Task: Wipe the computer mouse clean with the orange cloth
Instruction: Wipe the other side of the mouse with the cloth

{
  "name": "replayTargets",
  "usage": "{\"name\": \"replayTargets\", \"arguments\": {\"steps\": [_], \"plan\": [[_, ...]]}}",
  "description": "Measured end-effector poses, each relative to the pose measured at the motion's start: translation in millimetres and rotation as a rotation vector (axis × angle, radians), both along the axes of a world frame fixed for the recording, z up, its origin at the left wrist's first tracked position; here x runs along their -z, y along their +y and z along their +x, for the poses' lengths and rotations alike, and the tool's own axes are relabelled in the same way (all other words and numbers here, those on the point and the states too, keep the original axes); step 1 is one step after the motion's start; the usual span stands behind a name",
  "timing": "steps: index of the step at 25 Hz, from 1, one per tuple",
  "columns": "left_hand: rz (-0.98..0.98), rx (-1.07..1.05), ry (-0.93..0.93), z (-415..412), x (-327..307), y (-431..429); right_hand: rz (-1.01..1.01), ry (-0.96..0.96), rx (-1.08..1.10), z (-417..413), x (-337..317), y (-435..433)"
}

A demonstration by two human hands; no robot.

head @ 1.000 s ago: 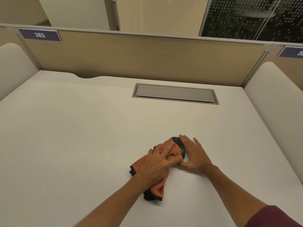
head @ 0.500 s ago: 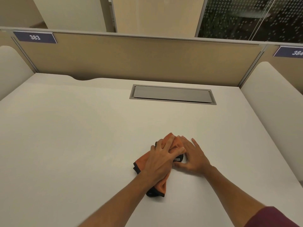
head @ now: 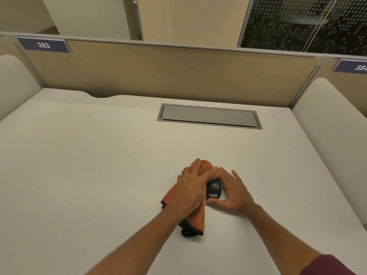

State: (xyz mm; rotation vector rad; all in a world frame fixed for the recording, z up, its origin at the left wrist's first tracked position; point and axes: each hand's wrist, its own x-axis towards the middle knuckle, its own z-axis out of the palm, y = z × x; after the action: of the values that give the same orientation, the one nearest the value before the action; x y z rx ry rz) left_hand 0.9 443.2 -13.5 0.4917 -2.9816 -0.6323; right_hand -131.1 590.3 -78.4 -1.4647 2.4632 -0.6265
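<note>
A black computer mouse (head: 214, 187) with a small white label lies on the white desk (head: 99, 165), near its middle front. My right hand (head: 234, 192) cups the mouse from the right, thumb at its near end, fingers along its far side. My left hand (head: 190, 192) presses the orange cloth (head: 195, 218) against the mouse's left and far side. The cloth has a dark edge and trails toward me under my left wrist. The front part of the mouse is hidden by cloth and fingers.
A grey cable hatch (head: 209, 116) is set into the desk farther back. A beige partition (head: 168, 70) with number plates closes the far edge. Rounded white side panels (head: 333, 116) stand at the left and right.
The left hand has slid the cloth forward over the mouse, then toward its far left side, so the mouse's rear with its label now shows. The right hand stays on the mouse.
</note>
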Motion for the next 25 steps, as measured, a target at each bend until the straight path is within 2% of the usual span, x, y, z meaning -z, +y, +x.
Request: {"name": "replayTargets", "arguments": {"steps": [7, 9, 11, 13, 15, 18, 25], "plan": [[-0.205, 0.023, -0.138, -25.4, 2.6, 5.9, -0.011, 0.005, 0.007, 0.4, -0.2, -0.5], [-0.142, -0.076, -0.13, -32.5, 0.5, 0.3, 0.0, 0.003, 0.014, 0.3, -1.0, -0.8], [0.017, -0.192, -0.136, -37.2, -4.8, -8.3, 0.021, 0.017, 0.02, 0.5, 0.0, 0.2], [0.093, -0.207, -0.084, -34.8, -8.2, -7.9, 0.023, 0.019, 0.023, 0.1, 0.0, 1.1], [0.082, -0.15, -0.032, -27.9, -9.2, 0.5, 0.002, -0.004, 0.01, -0.5, -0.7, -0.7], [0.016, -0.083, -0.103, -22.8, -2.7, 13.5, -0.001, 0.015, -0.002, -0.7, 0.0, -0.5], [-0.046, -0.172, -0.178, -47.2, 4.3, -0.9, 0.019, 0.015, 0.008, 0.7, -1.9, -1.2]]}}
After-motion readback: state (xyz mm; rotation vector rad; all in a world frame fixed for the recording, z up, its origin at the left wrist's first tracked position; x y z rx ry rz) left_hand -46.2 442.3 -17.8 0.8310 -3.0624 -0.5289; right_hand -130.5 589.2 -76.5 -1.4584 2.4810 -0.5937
